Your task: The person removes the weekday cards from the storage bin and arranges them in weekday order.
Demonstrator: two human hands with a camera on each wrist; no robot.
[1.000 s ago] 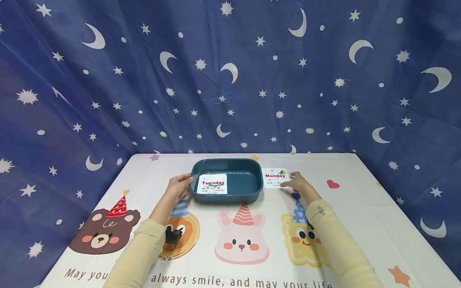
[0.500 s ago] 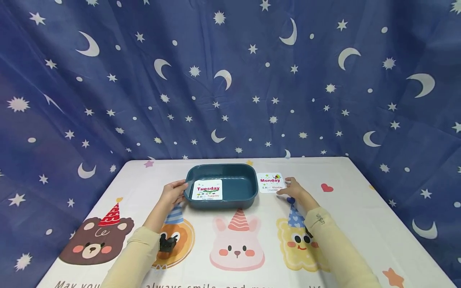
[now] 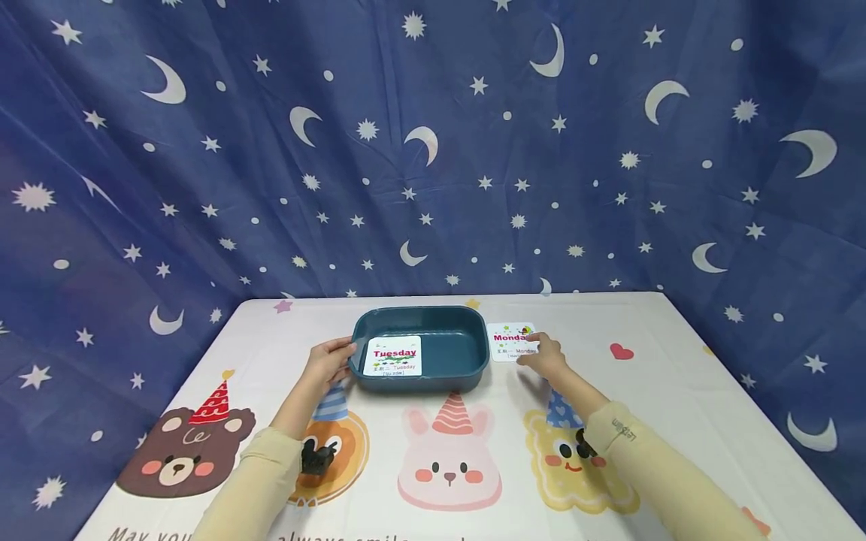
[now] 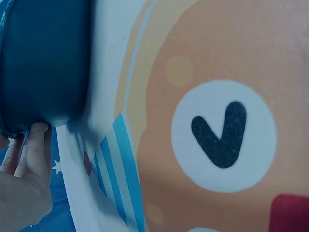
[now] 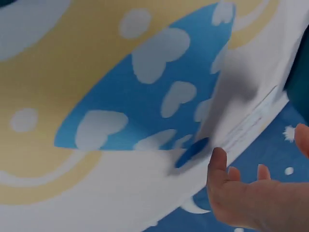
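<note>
Monday card [image 3: 509, 344] lay face up on the white tablecloth [image 3: 656, 383], just beside the right end of a teal tray [image 3: 456, 353]. Inside that tray, in its left half, sat the Tuesday card [image 3: 392, 357], print upward. That made one container and two cards in view, one in the tray and one outside it. The left hand [image 3: 328, 362] gripped the tray's left rim. The right hand [image 3: 546, 361], fingers spread and released, was over the Monday card's right edge; whether it touched, I could not tell.
</note>
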